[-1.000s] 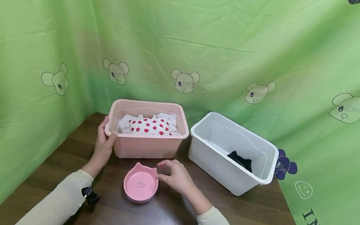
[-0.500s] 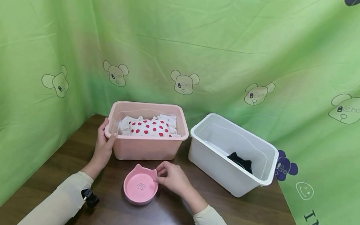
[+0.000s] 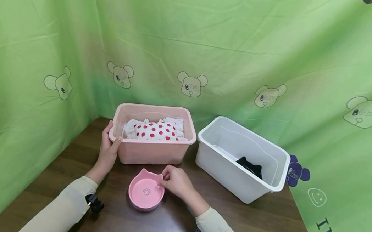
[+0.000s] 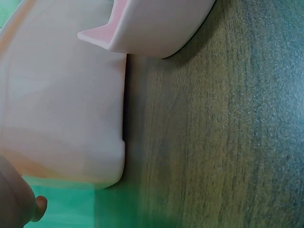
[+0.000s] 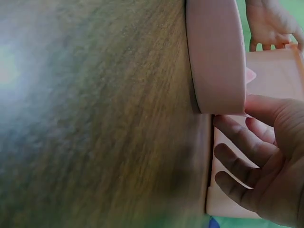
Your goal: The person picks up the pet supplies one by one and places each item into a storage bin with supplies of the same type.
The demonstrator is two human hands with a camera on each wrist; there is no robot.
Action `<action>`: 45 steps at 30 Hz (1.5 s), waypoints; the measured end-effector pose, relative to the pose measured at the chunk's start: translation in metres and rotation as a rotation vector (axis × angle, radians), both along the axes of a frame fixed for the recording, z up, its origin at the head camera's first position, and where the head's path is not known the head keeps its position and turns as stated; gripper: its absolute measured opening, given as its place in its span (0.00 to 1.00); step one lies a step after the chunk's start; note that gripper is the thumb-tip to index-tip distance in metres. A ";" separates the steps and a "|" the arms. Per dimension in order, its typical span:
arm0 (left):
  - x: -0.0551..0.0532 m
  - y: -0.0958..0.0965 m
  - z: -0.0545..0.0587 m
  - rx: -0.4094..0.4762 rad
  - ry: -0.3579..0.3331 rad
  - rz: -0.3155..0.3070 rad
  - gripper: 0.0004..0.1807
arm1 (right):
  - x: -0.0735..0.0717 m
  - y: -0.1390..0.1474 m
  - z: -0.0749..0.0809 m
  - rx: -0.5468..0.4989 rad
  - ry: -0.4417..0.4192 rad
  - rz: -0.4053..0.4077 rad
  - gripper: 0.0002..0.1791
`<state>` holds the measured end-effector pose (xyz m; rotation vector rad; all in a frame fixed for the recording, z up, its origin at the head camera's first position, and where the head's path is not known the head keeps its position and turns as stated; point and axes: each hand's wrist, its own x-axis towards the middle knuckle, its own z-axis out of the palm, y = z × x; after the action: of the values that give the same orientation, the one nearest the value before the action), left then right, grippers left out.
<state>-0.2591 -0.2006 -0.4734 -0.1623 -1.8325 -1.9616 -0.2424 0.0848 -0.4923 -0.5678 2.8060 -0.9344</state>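
A pink storage bin [image 3: 153, 154] stands on the table with a white cloth item with red strawberry-like spots [image 3: 154, 130] inside. My left hand [image 3: 107, 154] grips its left end, thumb over the front rim and fingers along the outer side. Just in front lies a round pink pet bowl [image 3: 146, 196] with two cat ears and a paw print on its floor. My right hand [image 3: 178, 182] pinches the bowl's rim at the right ear. In the right wrist view, the thumb is at the rim of the bowl [image 5: 216, 57], with the other fingers spread below.
To the right, a white storage bin [image 3: 230, 175] stands at an angle, holding a black cat-eared thing [image 3: 250, 166]. A green curtain [image 3: 228, 44] with bear prints hangs behind and along both sides of the wooden table [image 3: 249, 230].
My right hand has moved slightly left, and its thumb and fingers have closed on the bowl's right ear. The left hand stays on the pink bin.
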 end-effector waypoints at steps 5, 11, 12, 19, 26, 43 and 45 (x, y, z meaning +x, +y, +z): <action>-0.001 0.001 0.000 0.009 0.013 0.004 0.35 | -0.002 -0.003 0.002 0.001 0.032 -0.013 0.14; -0.004 0.004 0.001 0.065 0.067 0.006 0.35 | -0.002 -0.007 0.004 -0.015 0.110 -0.028 0.11; -0.004 0.004 0.000 0.073 0.074 0.004 0.35 | -0.002 -0.008 0.004 -0.020 0.118 -0.033 0.11; -0.004 0.003 0.001 0.068 0.059 -0.005 0.35 | 0.001 -0.008 0.004 -0.117 0.078 -0.033 0.09; -0.004 0.002 0.001 0.126 0.046 -0.044 0.35 | 0.004 -0.006 0.012 -0.152 0.048 -0.025 0.08; -0.002 0.000 0.000 0.118 0.028 -0.042 0.35 | 0.013 0.012 0.043 -0.075 0.267 0.000 0.09; -0.002 0.001 0.000 0.120 0.027 -0.041 0.36 | 0.013 0.016 0.046 -0.089 0.306 0.007 0.09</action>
<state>-0.2609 -0.1999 -0.4730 -0.1898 -1.7017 -2.0805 -0.2293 0.1011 -0.4464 -0.7939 3.0361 -1.0566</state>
